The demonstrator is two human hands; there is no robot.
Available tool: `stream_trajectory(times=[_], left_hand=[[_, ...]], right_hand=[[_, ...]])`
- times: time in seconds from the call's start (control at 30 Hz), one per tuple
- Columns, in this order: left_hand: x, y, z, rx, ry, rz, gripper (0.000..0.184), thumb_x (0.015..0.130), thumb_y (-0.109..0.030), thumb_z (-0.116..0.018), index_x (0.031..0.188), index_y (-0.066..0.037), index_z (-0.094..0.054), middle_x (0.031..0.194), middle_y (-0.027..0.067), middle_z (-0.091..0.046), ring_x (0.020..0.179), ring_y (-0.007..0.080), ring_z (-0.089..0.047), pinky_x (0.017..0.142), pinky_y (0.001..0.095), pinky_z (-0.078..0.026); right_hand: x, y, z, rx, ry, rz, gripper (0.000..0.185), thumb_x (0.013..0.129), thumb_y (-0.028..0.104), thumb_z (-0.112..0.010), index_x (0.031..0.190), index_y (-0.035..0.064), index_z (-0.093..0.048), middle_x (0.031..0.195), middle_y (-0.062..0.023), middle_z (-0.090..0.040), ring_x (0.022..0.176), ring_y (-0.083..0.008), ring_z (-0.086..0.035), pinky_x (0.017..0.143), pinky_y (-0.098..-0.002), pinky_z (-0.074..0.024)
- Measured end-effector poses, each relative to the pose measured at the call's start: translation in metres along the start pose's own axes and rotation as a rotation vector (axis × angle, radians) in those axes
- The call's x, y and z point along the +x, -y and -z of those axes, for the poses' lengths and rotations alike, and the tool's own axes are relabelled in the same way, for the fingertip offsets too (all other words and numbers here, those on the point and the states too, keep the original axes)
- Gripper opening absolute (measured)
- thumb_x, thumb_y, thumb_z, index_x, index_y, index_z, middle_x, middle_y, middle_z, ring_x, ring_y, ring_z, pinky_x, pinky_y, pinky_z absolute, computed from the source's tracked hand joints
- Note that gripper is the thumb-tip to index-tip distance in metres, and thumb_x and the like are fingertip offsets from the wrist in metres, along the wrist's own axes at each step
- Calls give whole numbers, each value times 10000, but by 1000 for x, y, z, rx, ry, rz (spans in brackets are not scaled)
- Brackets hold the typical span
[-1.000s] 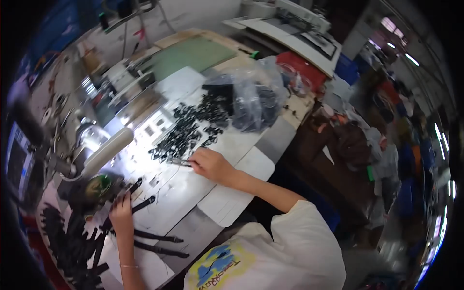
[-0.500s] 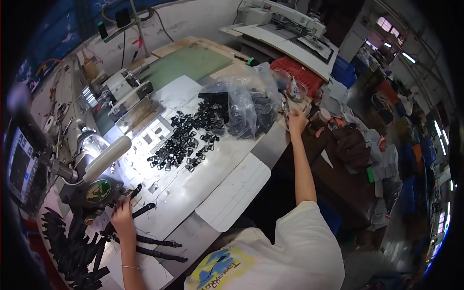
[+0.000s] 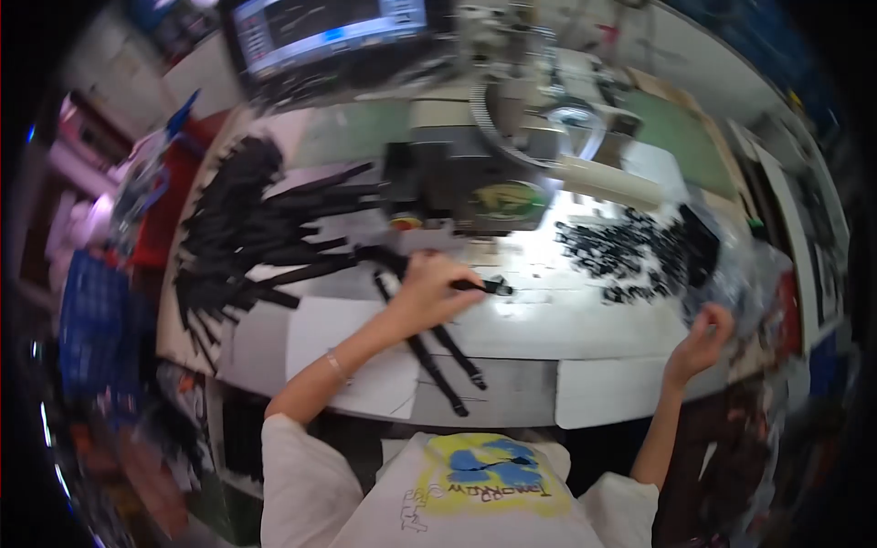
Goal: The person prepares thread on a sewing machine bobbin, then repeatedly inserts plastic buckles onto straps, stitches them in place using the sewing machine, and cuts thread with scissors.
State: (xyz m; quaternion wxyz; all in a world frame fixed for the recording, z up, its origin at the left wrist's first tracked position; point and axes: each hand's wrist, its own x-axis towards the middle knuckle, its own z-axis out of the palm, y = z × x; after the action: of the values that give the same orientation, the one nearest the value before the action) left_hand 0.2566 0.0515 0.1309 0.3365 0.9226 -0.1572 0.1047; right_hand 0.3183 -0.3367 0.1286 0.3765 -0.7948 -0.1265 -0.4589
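In the head view my left hand (image 3: pixel 431 290) is closed around a black webbing strap (image 3: pixel 466 285), whose end with a small fitting points right over the white work surface. Just behind this hand stands the dark sewing machine head (image 3: pixel 475 183) with a green oval badge. Two more black straps (image 3: pixel 448 352) lie below the hand, slanting toward the table's front edge. My right hand (image 3: pixel 702 342) hovers at the right by a clear plastic bag (image 3: pixel 731 274); its fingers look curled but are smeared by motion. Small black buckles (image 3: pixel 621 251) are heaped left of the bag.
A large pile of black straps (image 3: pixel 237 219) covers the left of the table. White sheets (image 3: pixel 352 338) lie near the front edge. A monitor (image 3: pixel 329 32) stands at the back left, and a blue crate (image 3: pixel 91 310) is beyond the table's left side.
My view has swung left toward the machine. My right hand has come away from the metal tool at the table's right side. My left hand now shows the strap extending from its fingers.
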Motion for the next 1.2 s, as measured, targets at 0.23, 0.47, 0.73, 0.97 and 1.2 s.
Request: stream_trajectory(times=[0.23,0.47,0.73,0.97,1.2], left_hand=[[-39,-19,-6,59,-72,-82,193,716,-216,-677,840,-100,-584,857,18,-559,870,203,-526,980,468,-244],[-105,10,44,222,-269,186,211,738,-33,-627,943,-84,-626,940,77,-587,939,267,-533,820,375,-416],[-70,61,78,296,-235,75,313,724,-71,-636,1030,-105,-582,1023,56,-544,941,265,-510,800,358,-437],[-46,82,77,174,-123,33,194,729,-133,-643,920,-113,-612,986,52,-544,901,269,-519,795,363,-444],[-23,85,76,242,98,47,245,696,-202,-666,878,-59,-586,980,88,-544,996,293,-470,887,389,-373]], right_hand=[[-31,158,-114,461,1104,250,387,770,145,-607,1121,18,-506,1058,-140,-523,995,-305,-461,870,-393,-351],[-52,179,-159,228,981,315,494,790,304,-603,1163,6,-477,1125,-138,-491,1054,-297,-426,893,-391,-322],[-66,201,-191,157,1124,209,285,816,222,-600,962,-17,-544,797,-144,-595,695,-291,-563,637,-359,-428],[-37,182,-176,436,1254,-429,217,902,187,-516,911,-28,-539,621,-64,-581,502,-62,-496,458,-229,-393],[-37,188,-166,302,1303,-346,420,823,361,-604,950,-36,-555,635,-136,-600,568,-236,-598,552,-329,-453]])
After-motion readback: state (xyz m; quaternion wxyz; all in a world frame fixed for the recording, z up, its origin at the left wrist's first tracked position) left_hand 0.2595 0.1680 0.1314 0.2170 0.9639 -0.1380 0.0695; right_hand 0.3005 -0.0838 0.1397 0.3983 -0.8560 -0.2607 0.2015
